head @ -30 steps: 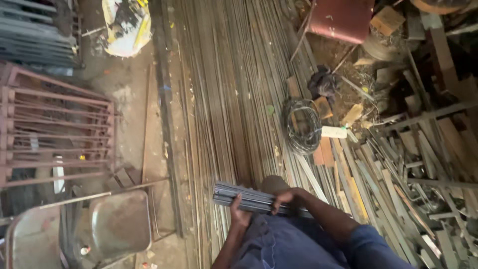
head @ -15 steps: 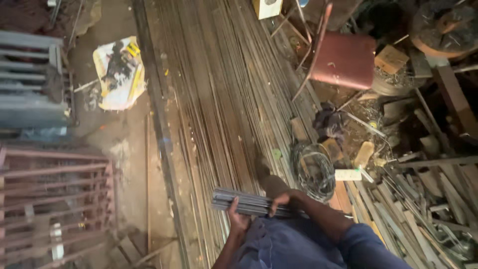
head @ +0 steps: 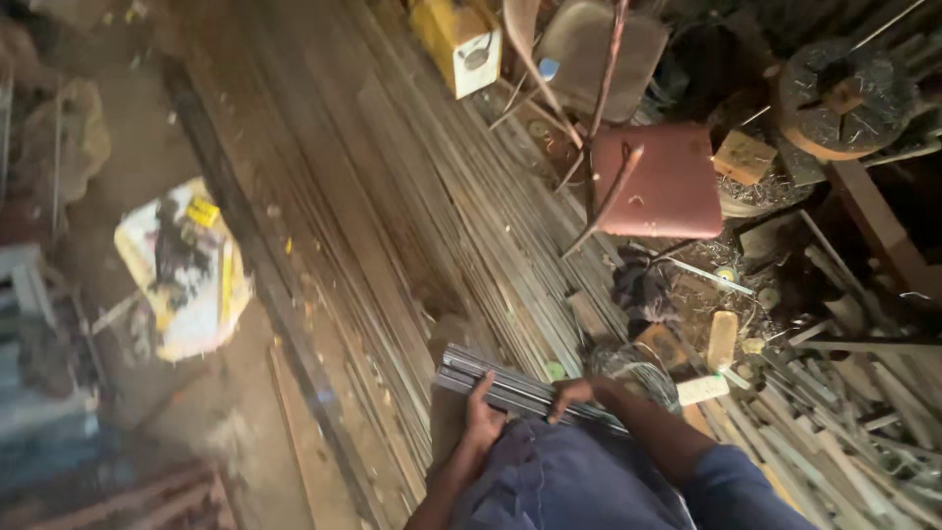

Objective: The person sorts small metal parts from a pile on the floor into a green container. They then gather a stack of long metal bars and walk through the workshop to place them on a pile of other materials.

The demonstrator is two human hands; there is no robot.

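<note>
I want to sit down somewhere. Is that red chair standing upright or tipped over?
Tipped over. The red chair shows its seat face-on to the downward camera, with thin metal legs crossing over it, resting among scrap.

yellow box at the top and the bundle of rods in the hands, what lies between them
In the head view, long metal bars laid on the floor fill the stretch between the yellow box and the rod bundle.

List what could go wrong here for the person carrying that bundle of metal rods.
1. The bundle of grey metal rods is held only near one end, by the left hand and right hand, so single rods could slide out.
2. The long steel bars lying across the floor could roll underfoot.
3. The tilted red-seated metal chair and the coil of wire stand close by, so the bundle might snag.
</note>
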